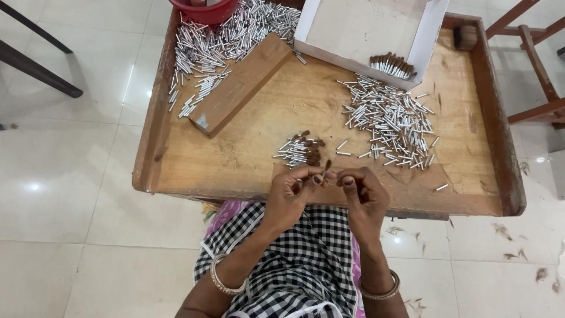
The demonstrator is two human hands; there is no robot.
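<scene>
Both hands pinched together at near edge of wooden tray table (471, 203): left hand (289, 194) and right hand (362, 191) closed fingertip to fingertip on one small brush tuft (327, 165), dark bristle end poking up betw. thumbs; whether a metal tube is already on it, can't tell. Done so far, judging by piles: small heap of tufted tubes (301, 151) just ahead of hands, plus another batch of finished tufted tubes (391, 65) laid in white cardboard box (359, 29). Left to do: plenty. Big scatter of empty metal tubes (389, 121) to right-centre, larger spread of empty tubes (226, 41) at far left by red bowl (206, 10) and behind wooden block (244, 82). Finished share small vs. unfilled stock, so prob. early-to-mid in the run. Loose hair bits on floor tiles (512, 241) at right.
</scene>
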